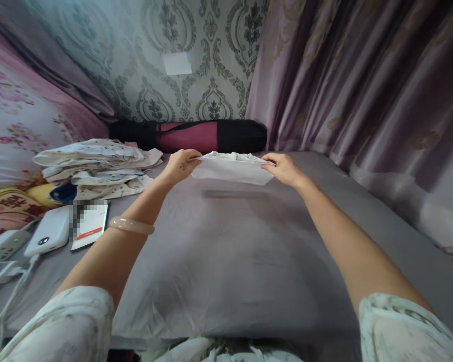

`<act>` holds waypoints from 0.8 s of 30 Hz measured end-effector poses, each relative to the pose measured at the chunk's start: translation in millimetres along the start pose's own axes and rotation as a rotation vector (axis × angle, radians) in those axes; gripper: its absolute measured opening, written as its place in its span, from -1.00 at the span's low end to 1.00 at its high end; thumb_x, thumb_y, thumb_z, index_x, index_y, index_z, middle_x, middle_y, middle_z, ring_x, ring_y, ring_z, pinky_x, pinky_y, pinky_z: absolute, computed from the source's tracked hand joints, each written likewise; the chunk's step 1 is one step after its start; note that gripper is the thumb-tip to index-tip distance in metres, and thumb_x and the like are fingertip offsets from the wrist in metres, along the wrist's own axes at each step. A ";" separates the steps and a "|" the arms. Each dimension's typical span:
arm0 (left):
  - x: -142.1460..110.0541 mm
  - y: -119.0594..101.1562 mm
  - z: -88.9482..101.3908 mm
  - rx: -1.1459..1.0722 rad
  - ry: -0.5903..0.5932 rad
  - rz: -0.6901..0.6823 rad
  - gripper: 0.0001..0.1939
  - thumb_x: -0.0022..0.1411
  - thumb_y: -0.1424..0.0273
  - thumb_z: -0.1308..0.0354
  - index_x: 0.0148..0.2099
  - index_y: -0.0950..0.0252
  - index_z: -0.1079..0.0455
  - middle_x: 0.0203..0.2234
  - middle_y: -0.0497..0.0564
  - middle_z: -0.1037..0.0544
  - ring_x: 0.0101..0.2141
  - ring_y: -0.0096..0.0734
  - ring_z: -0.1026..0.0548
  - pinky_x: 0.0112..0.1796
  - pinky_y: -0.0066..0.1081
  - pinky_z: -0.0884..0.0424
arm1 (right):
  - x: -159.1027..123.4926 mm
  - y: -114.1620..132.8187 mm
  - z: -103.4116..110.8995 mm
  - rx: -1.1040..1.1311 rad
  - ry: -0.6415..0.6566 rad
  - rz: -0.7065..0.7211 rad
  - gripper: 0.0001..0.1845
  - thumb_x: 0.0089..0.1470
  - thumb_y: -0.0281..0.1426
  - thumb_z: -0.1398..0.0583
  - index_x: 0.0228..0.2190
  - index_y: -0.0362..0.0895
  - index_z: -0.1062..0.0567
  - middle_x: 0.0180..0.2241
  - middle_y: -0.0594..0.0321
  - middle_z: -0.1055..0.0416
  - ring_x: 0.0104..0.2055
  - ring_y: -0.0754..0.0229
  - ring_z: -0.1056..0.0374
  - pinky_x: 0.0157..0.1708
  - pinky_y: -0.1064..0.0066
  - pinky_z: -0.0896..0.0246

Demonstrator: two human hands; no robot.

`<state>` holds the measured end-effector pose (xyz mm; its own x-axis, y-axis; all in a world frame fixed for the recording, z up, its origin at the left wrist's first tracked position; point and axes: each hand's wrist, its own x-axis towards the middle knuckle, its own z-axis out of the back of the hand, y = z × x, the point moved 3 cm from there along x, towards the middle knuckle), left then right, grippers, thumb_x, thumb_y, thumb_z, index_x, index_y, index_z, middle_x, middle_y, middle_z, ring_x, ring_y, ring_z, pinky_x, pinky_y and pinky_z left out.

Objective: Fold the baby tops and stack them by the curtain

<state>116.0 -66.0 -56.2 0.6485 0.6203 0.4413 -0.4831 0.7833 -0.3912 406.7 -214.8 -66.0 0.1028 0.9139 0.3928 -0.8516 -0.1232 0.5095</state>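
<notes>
A white piece of clothing is stretched between my two hands over the far part of the grey bed sheet. It looks gathered along its top edge, and I cannot make out its exact kind. My left hand pinches its left corner between thumb and fingers. On the opposite side, my right hand grips the right corner the same way. A pale bangle circles my left forearm. Below the cloth a darker band shows on the sheet.
Folded clothes are stacked at the left. Nearer lie a phone, a white power bank with a cable, and a power strip. A black and dark pink long bag lies along the wall. Purple curtains hang at the right.
</notes>
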 end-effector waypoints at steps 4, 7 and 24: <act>-23.0 10.3 -24.9 0.196 -0.067 -0.067 -0.69 0.21 0.44 0.01 -0.08 0.22 -0.48 -0.19 0.08 -0.59 -0.12 -0.18 -0.45 -0.01 -0.16 -0.22 | -22.0 -3.6 -30.7 -0.250 -0.107 0.155 -0.70 0.11 -0.55 -0.04 -0.22 -0.12 -0.52 -0.17 0.12 -0.50 -0.11 0.06 -0.33 -0.09 0.24 -0.13; -50.3 18.9 -46.9 0.220 0.014 -0.137 -0.67 0.24 0.47 0.07 -0.07 0.20 -0.47 -0.19 0.07 -0.59 -0.12 -0.23 -0.46 0.06 -0.11 -0.12 | -47.4 -6.7 -56.3 -0.326 -0.012 0.225 -0.64 0.13 -0.60 0.01 -0.20 -0.11 -0.51 -0.16 0.12 -0.50 -0.11 0.08 -0.32 -0.07 0.25 -0.10; -113.4 22.1 -65.4 0.235 0.272 -0.207 -0.55 0.10 0.54 0.07 -0.03 0.16 -0.47 -0.03 0.06 -0.54 0.01 -0.18 -0.40 0.13 -0.02 0.04 | -102.0 -6.1 -81.4 -0.342 0.248 0.262 -0.48 -0.03 -0.69 -0.01 -0.08 -0.13 -0.50 -0.04 0.11 -0.44 0.03 0.11 -0.27 0.05 0.29 0.00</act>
<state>70.3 -121.6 -167.7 0.8628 0.4399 0.2492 -0.4267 0.8980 -0.1077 359.6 -275.8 -171.5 -0.2270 0.9390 0.2584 -0.9567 -0.2647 0.1214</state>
